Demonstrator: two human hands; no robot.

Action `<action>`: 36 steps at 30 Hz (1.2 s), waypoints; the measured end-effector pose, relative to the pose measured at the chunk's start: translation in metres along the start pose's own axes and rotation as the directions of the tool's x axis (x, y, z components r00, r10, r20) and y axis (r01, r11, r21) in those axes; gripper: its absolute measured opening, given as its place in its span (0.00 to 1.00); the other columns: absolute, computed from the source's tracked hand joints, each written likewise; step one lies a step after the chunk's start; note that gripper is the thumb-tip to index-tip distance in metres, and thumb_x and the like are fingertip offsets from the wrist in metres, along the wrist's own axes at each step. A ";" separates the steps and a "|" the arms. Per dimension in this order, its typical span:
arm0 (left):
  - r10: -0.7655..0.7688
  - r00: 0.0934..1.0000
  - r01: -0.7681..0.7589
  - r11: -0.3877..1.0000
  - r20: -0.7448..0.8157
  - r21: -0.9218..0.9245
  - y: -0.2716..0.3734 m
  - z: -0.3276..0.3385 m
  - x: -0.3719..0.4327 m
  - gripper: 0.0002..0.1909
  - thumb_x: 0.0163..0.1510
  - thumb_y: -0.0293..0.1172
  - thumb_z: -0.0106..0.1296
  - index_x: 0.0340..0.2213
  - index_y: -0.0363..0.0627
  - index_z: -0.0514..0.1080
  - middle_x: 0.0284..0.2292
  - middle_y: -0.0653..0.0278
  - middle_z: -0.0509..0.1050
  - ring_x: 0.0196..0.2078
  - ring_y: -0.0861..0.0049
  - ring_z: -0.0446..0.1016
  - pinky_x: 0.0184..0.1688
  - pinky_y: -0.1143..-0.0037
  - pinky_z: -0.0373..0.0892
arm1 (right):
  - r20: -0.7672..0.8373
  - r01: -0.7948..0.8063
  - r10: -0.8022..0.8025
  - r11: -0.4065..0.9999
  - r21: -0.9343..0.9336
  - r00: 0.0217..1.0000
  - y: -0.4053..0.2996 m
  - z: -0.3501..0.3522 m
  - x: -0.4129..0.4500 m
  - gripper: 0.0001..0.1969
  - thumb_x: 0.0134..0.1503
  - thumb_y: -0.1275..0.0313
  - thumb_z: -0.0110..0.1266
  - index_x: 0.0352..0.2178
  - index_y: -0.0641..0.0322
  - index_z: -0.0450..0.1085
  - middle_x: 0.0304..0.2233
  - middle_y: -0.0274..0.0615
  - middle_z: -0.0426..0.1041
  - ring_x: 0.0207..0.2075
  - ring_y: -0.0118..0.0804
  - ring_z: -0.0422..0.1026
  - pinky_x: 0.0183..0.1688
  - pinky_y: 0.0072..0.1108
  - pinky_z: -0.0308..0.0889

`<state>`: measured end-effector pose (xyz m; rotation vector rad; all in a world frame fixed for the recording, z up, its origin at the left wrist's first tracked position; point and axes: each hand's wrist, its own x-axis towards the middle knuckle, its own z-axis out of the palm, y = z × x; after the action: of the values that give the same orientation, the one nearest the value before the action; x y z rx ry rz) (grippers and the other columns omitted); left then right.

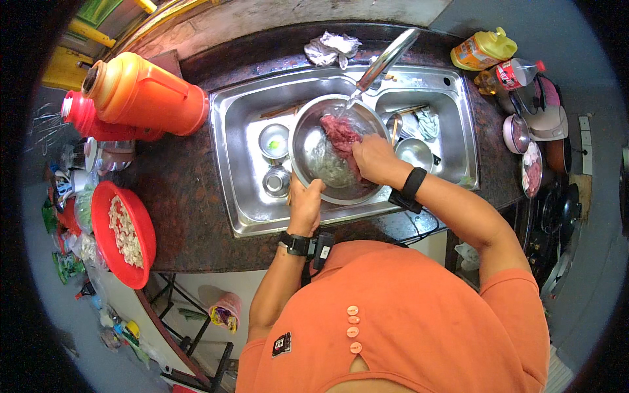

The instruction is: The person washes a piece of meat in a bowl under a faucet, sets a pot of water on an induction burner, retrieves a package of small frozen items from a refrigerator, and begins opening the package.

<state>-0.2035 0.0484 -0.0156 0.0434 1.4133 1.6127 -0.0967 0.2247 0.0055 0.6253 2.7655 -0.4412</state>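
Observation:
A round steel bowl [302, 162] rests over the divider of a double sink, tilted a little. My left hand [305, 204] grips its near left rim, thumb on top. Inside the bowl, my right hand [377, 159] is closed on a piece of raw red meat [339, 132]; its fingertips are partly hidden. Water [352, 100] runs from the chrome faucet [388, 59] into the bowl, where cloudy water surrounds the meat.
Small metal bowls [274, 140] and a steel pot [414, 152] lie in the steel sink [236, 196]. Orange thermos flasks [147, 96] and a red basin [102, 216] of pale food pieces stand left. Bottles [513, 76] and a plate of meat [532, 172] are at right.

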 end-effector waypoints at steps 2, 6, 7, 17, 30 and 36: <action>0.027 1.000 -0.028 0.999 0.011 0.028 -0.008 -0.002 0.005 0.24 0.44 0.17 0.42 0.46 0.40 0.59 0.35 0.64 0.66 0.32 0.79 0.66 0.34 0.75 0.69 | -0.030 -0.090 0.095 0.986 0.143 0.995 0.007 0.010 0.009 0.10 0.46 0.70 0.54 0.29 0.67 0.71 0.27 0.58 0.72 0.33 0.60 0.70 0.37 0.41 0.65; -0.055 0.995 0.054 0.999 0.088 0.003 -0.006 -0.010 0.010 0.22 0.45 0.16 0.43 0.45 0.38 0.61 0.33 0.64 0.68 0.32 0.77 0.70 0.33 0.75 0.71 | -0.022 -0.161 0.196 0.859 0.487 0.980 0.010 -0.001 0.027 0.17 0.50 0.70 0.55 0.42 0.66 0.69 0.42 0.59 0.69 0.45 0.56 0.68 0.48 0.35 0.63; -0.122 0.979 0.128 0.992 0.163 -0.023 -0.001 -0.007 0.008 0.21 0.45 0.16 0.44 0.44 0.38 0.61 0.32 0.64 0.69 0.31 0.77 0.71 0.32 0.75 0.72 | -0.041 -0.088 0.132 0.830 0.551 0.990 0.012 0.001 0.032 0.19 0.51 0.70 0.55 0.44 0.67 0.68 0.45 0.59 0.67 0.49 0.55 0.66 0.50 0.33 0.61; -0.107 0.923 0.218 0.937 0.369 -0.273 0.015 -0.021 0.003 0.25 0.45 0.13 0.51 0.47 0.39 0.64 0.41 0.62 0.71 0.42 0.74 0.73 0.46 0.75 0.71 | 0.120 0.136 -0.361 0.609 0.781 0.925 -0.046 -0.021 0.020 0.28 0.50 0.79 0.52 0.55 0.60 0.61 0.49 0.50 0.69 0.51 0.44 0.68 0.54 0.26 0.60; -0.152 0.946 0.196 0.972 0.287 -0.133 0.008 -0.024 0.003 0.35 0.42 0.10 0.43 0.54 0.40 0.55 0.48 0.63 0.64 0.46 0.76 0.69 0.42 0.78 0.69 | -0.278 0.638 -0.615 0.770 -0.012 0.738 -0.069 -0.064 0.020 0.21 0.47 0.75 0.50 0.45 0.62 0.66 0.42 0.43 0.70 0.49 0.48 0.65 0.45 0.29 0.65; -0.228 0.937 0.250 0.967 0.264 -0.055 0.009 -0.026 -0.005 0.34 0.44 0.12 0.42 0.55 0.38 0.53 0.48 0.61 0.63 0.42 0.77 0.69 0.42 0.77 0.68 | -0.297 0.484 -0.561 0.824 -0.295 0.773 -0.031 -0.022 0.068 0.20 0.51 0.72 0.46 0.47 0.63 0.61 0.43 0.43 0.69 0.47 0.43 0.66 0.44 0.27 0.66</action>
<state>-0.2210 0.0271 -0.0143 0.0259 1.1028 1.4092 -0.1747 0.2308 0.0108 -0.1634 3.2826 -0.1415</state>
